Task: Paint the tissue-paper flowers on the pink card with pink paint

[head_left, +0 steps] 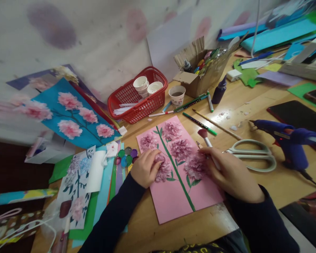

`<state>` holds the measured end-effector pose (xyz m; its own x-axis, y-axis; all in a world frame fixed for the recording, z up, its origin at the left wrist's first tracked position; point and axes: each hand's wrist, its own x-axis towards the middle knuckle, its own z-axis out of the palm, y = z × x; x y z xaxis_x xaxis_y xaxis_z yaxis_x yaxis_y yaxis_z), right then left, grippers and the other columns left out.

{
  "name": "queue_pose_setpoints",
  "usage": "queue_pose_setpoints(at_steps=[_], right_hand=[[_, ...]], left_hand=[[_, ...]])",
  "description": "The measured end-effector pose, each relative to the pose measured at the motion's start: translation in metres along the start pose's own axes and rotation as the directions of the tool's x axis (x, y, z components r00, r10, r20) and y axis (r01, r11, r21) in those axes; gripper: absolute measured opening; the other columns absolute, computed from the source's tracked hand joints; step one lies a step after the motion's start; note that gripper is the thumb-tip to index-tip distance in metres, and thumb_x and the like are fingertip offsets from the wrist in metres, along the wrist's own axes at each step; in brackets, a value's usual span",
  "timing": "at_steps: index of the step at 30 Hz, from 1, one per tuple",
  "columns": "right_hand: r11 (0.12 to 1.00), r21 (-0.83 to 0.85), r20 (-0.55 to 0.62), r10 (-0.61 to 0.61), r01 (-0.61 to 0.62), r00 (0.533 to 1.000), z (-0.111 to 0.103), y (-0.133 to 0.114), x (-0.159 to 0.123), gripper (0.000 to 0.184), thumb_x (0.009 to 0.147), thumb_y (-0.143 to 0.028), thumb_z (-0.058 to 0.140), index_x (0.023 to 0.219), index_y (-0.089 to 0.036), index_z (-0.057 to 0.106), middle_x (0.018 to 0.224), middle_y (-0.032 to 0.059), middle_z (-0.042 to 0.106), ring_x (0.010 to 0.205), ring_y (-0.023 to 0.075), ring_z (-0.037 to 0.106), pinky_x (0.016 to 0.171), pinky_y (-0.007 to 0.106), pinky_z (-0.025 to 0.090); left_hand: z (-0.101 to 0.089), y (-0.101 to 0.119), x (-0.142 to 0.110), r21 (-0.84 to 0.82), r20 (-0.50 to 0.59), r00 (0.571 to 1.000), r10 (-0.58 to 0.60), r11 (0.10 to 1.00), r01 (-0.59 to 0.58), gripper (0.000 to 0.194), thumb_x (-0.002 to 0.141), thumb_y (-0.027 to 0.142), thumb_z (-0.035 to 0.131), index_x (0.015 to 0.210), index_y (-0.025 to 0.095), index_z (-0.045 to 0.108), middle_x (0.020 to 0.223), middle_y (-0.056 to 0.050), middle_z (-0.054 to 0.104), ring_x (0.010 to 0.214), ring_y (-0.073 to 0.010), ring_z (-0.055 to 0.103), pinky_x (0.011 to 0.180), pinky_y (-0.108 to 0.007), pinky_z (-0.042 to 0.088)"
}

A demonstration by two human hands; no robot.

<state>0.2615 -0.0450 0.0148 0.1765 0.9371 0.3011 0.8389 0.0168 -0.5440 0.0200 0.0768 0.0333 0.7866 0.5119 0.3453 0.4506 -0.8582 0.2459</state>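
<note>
A pink sheet (168, 203) lies on the table with a green painted stem (176, 168) and several fluffy purple-pink paper flowers (181, 149). My left hand (146, 168) rests over the sheet's left side, thumb and bent fingers around the edge of the lower left flower (163, 170). Over the sheet's right edge, my right hand (226, 172) is closed on a makeup brush (207, 140), its reddish bristles pointing away from me. That hand's fingertips touch or partly cover the lower right flower (196, 166). A pencil tip shows beside the brush.
Scissors (252, 154) and a blue glue gun (284, 135) lie to the right. Behind the sheet are markers (200, 123), a cup of liquid (177, 95), a red basket (137, 110) and a cardboard box (208, 75). Paint pots (126, 156) and a blue flower picture (76, 119) are leftward.
</note>
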Motion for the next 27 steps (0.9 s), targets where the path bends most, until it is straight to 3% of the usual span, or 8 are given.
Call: queue_pose_setpoints(at_steps=[8, 14, 20, 27], right_hand=[[1.0, -0.005, 0.001, -0.031, 0.031, 1.0, -0.001, -0.001, 0.0, 0.027, 0.085, -0.015, 0.04, 0.103, -0.018, 0.06, 0.08, 0.0046, 0.071, 0.065, 0.0183, 0.067, 0.059, 0.028, 0.049], [0.999, -0.016, -0.009, -0.038, 0.038, 0.999, -0.004, -0.001, -0.003, 0.027, 0.086, -0.018, 0.041, 0.105, -0.018, 0.06, 0.081, 0.0051, 0.073, 0.062, 0.0191, 0.068, 0.055, 0.028, 0.049], [0.999, 0.002, -0.007, -0.032, 0.032, 0.999, -0.004, 0.001, -0.004, 0.027, 0.085, -0.018, 0.042, 0.104, -0.019, 0.061, 0.083, 0.005, 0.074, 0.062, 0.0188, 0.068, 0.054, 0.028, 0.05], [0.998, -0.038, -0.035, -0.041, 0.04, 0.999, -0.003, -0.001, -0.004, 0.027, 0.085, -0.019, 0.042, 0.103, -0.018, 0.062, 0.077, 0.0039, 0.073, 0.059, 0.0187, 0.068, 0.052, 0.027, 0.048]], left_hand=[[-0.006, -0.013, -0.018, -0.001, -0.044, 0.991, -0.124, 0.992, 0.124, 0.024, 0.09, 0.02, 0.043, 0.111, 0.015, 0.053, 0.099, -0.01, 0.064, 0.09, -0.0217, 0.062, 0.081, -0.033, 0.051], [-0.014, -0.012, -0.034, 0.0, -0.073, 0.977, -0.198, 0.98, 0.198, 0.021, 0.089, 0.02, 0.045, 0.109, 0.016, 0.053, 0.09, -0.007, 0.063, 0.077, -0.019, 0.062, 0.073, -0.032, 0.051], [-0.02, -0.001, -0.045, -0.046, -0.071, 0.985, -0.159, 0.987, 0.156, 0.02, 0.088, 0.019, 0.049, 0.107, 0.017, 0.054, 0.091, -0.007, 0.065, 0.079, -0.0188, 0.063, 0.07, -0.029, 0.052], [-0.014, 0.016, -0.049, -0.064, -0.104, 0.99, -0.093, 0.994, 0.087, 0.017, 0.086, 0.021, 0.056, 0.103, 0.018, 0.056, 0.085, -0.006, 0.066, 0.076, -0.0196, 0.062, 0.07, -0.03, 0.051]])
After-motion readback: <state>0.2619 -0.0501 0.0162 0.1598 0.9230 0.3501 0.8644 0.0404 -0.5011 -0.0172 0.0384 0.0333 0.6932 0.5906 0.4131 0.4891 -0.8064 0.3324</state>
